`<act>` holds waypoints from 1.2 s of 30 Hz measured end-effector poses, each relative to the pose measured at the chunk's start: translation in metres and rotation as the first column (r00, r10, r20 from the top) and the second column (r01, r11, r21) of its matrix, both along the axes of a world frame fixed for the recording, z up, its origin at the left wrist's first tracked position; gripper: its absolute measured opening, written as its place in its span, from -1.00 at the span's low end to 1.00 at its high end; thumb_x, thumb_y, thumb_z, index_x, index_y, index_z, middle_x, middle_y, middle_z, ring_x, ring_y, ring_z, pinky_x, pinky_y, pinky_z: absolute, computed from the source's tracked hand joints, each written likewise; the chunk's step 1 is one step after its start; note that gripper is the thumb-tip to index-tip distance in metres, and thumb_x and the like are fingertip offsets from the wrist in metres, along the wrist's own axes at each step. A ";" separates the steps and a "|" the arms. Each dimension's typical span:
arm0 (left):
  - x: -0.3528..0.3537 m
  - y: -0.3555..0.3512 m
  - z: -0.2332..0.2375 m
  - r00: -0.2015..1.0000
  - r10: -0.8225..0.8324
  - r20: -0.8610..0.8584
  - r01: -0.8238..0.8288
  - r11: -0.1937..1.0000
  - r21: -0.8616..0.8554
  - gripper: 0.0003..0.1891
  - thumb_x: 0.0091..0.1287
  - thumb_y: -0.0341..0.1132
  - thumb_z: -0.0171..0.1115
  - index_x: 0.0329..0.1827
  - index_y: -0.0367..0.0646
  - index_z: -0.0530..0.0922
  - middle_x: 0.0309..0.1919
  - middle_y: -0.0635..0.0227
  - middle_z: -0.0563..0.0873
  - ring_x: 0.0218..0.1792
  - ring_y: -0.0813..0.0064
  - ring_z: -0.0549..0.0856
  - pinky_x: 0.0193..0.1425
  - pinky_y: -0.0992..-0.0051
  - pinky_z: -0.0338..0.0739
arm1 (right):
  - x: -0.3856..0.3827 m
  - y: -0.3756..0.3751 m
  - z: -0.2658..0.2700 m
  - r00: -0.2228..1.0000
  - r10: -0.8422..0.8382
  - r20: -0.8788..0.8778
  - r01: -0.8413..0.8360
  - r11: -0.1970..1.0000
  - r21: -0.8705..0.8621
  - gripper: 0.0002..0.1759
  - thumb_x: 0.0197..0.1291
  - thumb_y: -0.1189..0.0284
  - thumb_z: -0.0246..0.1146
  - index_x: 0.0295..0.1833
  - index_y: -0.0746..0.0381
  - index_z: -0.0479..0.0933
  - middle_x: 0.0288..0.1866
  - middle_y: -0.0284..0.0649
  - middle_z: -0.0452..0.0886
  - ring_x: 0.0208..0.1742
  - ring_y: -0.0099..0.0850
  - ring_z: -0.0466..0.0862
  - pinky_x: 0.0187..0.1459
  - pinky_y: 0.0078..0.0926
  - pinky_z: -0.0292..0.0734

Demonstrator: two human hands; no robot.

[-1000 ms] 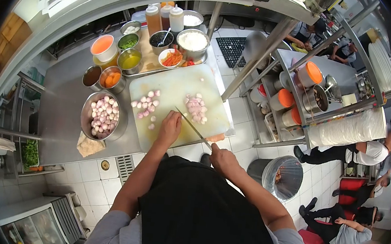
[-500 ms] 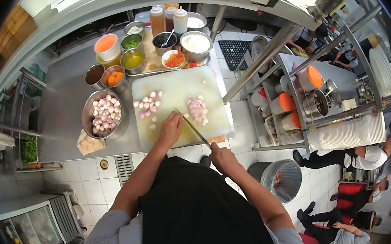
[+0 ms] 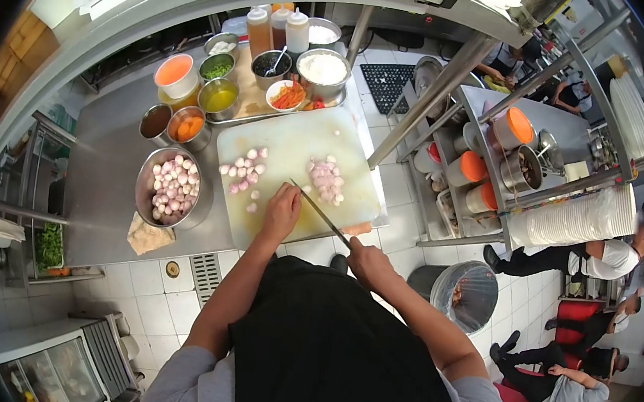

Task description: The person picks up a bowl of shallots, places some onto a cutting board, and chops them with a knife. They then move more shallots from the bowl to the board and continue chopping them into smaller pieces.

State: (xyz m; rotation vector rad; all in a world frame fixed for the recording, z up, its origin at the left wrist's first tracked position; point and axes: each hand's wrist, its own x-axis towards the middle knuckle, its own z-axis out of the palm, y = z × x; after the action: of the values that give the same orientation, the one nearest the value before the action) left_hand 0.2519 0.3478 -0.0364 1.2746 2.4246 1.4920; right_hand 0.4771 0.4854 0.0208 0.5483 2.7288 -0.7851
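Observation:
A knife (image 3: 325, 213) is gripped by its handle in my right hand (image 3: 369, 264), its blade slanting up and left over the white cutting board (image 3: 297, 136). My left hand (image 3: 283, 209) rests on the board near the blade's tip, fingers drawn together; whatever they pinch is hidden. Left of that hand lies a loose group of peeled shallots (image 3: 244, 168). Across the blade, a pile of pale pink shallots (image 3: 326, 179) sits on the board's right half. A metal bowl (image 3: 139, 193) full of shallots stands left of the board, with a folded cloth (image 3: 150, 236) beside it.
Behind the board are squeeze bottles (image 3: 260, 32), a bowl of white powder (image 3: 323, 68) and several small containers. A lined bin (image 3: 466, 296) stands on the floor at right. Stacked plates (image 3: 571, 219) and tubs fill a shelf. Other people (image 3: 606, 258) are at the far right.
Both hands and the knife stay nearly in place, with only a very slight shift. The shallots look the same.

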 end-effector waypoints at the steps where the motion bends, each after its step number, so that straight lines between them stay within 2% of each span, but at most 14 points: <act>1: -0.001 0.001 0.000 1.000 0.006 -0.015 -0.006 1.000 0.017 -0.95 0.37 -0.58 0.16 -0.16 -0.31 0.52 -0.27 0.04 0.59 -0.26 -0.08 0.64 -0.20 0.12 0.52 | -0.003 -0.001 0.001 1.000 -0.030 0.006 0.030 0.999 -0.023 -0.70 0.28 0.43 0.11 0.04 0.39 0.39 -0.42 0.22 0.67 -0.32 0.23 0.70 -0.25 0.20 0.59; 8: -0.003 -0.003 0.005 1.000 -0.005 0.012 0.005 1.000 0.004 -0.91 0.36 -0.58 0.17 -0.12 -0.30 0.56 -0.25 0.05 0.59 -0.30 -0.05 0.65 -0.22 0.14 0.54 | -0.014 0.013 0.008 0.999 -0.045 0.003 0.045 0.999 -0.029 -0.72 0.32 0.39 0.13 0.02 0.37 0.39 -0.42 0.23 0.66 -0.30 0.25 0.69 -0.19 0.20 0.59; 10: -0.005 -0.009 0.022 0.985 0.167 0.043 -0.168 0.986 0.017 -0.81 0.31 -0.60 0.17 -0.05 -0.31 0.61 -0.16 0.08 0.61 -0.18 0.02 0.67 -0.09 0.15 0.57 | -0.008 0.021 0.014 0.995 -0.068 -0.070 0.061 0.994 -0.093 -0.73 0.38 0.34 0.15 -0.03 0.33 0.36 -0.42 0.26 0.63 -0.27 0.31 0.64 -0.20 0.22 0.52; 11: -0.012 -0.014 0.027 0.985 0.165 0.043 -0.166 0.986 0.013 -0.81 0.31 -0.60 0.17 -0.05 -0.31 0.61 -0.16 0.08 0.61 -0.18 0.02 0.67 -0.09 0.15 0.57 | -0.006 0.022 0.017 0.996 -0.073 -0.047 0.066 0.988 -0.137 -0.75 0.37 0.35 0.16 -0.05 0.33 0.39 -0.42 0.26 0.62 -0.27 0.30 0.64 -0.20 0.19 0.51; 13: -0.039 -0.030 0.031 0.895 0.328 -0.301 -0.346 0.938 -0.007 -0.72 0.25 -0.59 0.21 0.01 -0.25 0.67 -0.07 0.09 0.62 -0.03 0.06 0.62 0.05 0.18 0.55 | -0.002 0.028 0.016 0.999 -0.014 -0.035 0.007 0.982 -0.188 -0.75 0.38 0.34 0.15 -0.05 0.33 0.40 -0.42 0.26 0.62 -0.27 0.30 0.64 -0.19 0.18 0.51; 14: -0.049 -0.036 0.029 0.895 0.328 -0.301 -0.345 0.938 -0.006 -0.72 0.25 -0.59 0.21 0.01 -0.25 0.67 -0.07 0.09 0.62 -0.03 0.06 0.62 0.05 0.18 0.55 | -0.001 0.030 0.015 0.998 0.051 -0.031 -0.057 0.970 -0.235 -0.75 0.38 0.34 0.14 -0.05 0.34 0.42 -0.42 0.26 0.62 -0.26 0.30 0.64 -0.18 0.17 0.51; 16: -0.064 -0.047 0.025 0.922 0.235 -0.307 -0.323 0.904 -0.280 -0.73 0.25 -0.56 0.23 0.01 -0.24 0.68 -0.03 0.07 0.62 0.08 0.03 0.57 0.18 0.11 0.50 | -0.002 0.034 0.006 0.998 0.049 -0.041 -0.056 0.977 -0.206 -0.74 0.37 0.34 0.13 -0.03 0.33 0.44 -0.42 0.25 0.63 -0.27 0.28 0.65 -0.16 0.17 0.53; 17: -0.068 -0.050 0.022 0.924 0.186 -0.335 -0.293 0.907 -0.304 -0.73 0.25 -0.54 0.26 0.01 -0.23 0.68 -0.03 0.06 0.62 0.05 0.01 0.59 0.18 0.09 0.51 | -0.003 0.035 0.001 0.998 0.043 -0.050 -0.052 0.983 -0.178 -0.74 0.36 0.35 0.13 -0.02 0.33 0.47 -0.42 0.24 0.64 -0.27 0.26 0.67 -0.13 0.18 0.55; 20: -0.067 -0.047 0.013 0.911 0.189 -0.366 -0.298 0.917 -0.266 -0.75 0.24 -0.53 0.27 -0.01 -0.24 0.68 -0.06 0.06 0.62 0.05 -0.01 0.59 0.18 0.05 0.51 | -0.008 0.035 0.004 0.994 -0.085 -0.065 0.075 0.988 -0.136 -0.73 0.36 0.34 0.13 -0.03 0.34 0.49 -0.39 0.24 0.65 -0.26 0.26 0.67 -0.13 0.17 0.55; 24: -0.054 -0.040 0.010 0.942 0.139 -0.304 -0.228 0.933 -0.279 -0.72 0.20 -0.55 0.31 -0.01 -0.28 0.66 -0.09 0.08 0.61 0.00 0.02 0.61 0.12 0.10 0.53 | -0.005 0.029 0.000 0.995 -0.033 -0.092 0.020 0.990 -0.141 -0.72 0.37 0.33 0.15 0.00 0.34 0.46 -0.41 0.22 0.65 -0.26 0.26 0.68 -0.15 0.17 0.56; 26: -0.042 -0.032 0.006 0.992 0.034 -0.118 -0.056 0.981 -0.184 -0.75 0.21 -0.55 0.30 -0.03 -0.30 0.64 -0.09 0.08 0.60 0.00 0.01 0.61 0.10 0.10 0.54 | -0.004 0.020 -0.004 0.997 -0.037 -0.068 0.030 0.994 -0.108 -0.71 0.36 0.33 0.15 0.02 0.34 0.44 -0.42 0.21 0.65 -0.29 0.25 0.68 -0.19 0.18 0.57; 30: -0.019 -0.017 0.012 0.999 -0.046 -0.015 0.042 0.986 -0.164 -0.80 0.28 -0.54 0.27 -0.04 -0.27 0.63 -0.11 0.12 0.61 -0.05 0.03 0.66 0.00 0.14 0.57 | -0.004 0.007 -0.012 0.998 -0.042 -0.048 0.041 0.999 -0.015 -0.68 0.34 0.35 0.17 0.05 0.35 0.41 -0.45 0.17 0.66 -0.38 0.22 0.68 -0.29 0.21 0.58; 31: -0.014 -0.014 0.019 0.998 -0.063 0.016 0.065 0.992 -0.110 -0.86 0.35 -0.58 0.22 -0.07 -0.31 0.60 -0.16 0.08 0.60 -0.23 0.01 0.66 -0.13 0.20 0.55 | -0.004 0.004 -0.012 0.998 -0.043 -0.046 0.042 0.999 -0.017 -0.68 0.34 0.35 0.17 0.05 0.35 0.41 -0.45 0.17 0.66 -0.38 0.22 0.68 -0.29 0.21 0.58; 36: -0.012 -0.011 0.019 0.995 -0.094 -0.015 0.093 0.994 -0.053 -0.90 0.42 -0.54 0.16 -0.07 -0.30 0.60 -0.16 0.08 0.60 -0.21 0.02 0.67 -0.12 0.20 0.54 | -0.004 -0.005 -0.012 0.996 -0.067 -0.050 0.069 0.997 0.028 -0.69 0.29 0.42 0.14 0.07 0.37 0.41 -0.49 0.16 0.66 -0.40 0.18 0.70 -0.32 0.20 0.60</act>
State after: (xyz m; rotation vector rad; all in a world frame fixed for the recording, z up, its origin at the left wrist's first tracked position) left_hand 0.2403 0.3372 -0.0174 1.3758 2.3610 1.3911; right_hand 0.4727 0.4804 0.0089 0.6396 2.7837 -0.7860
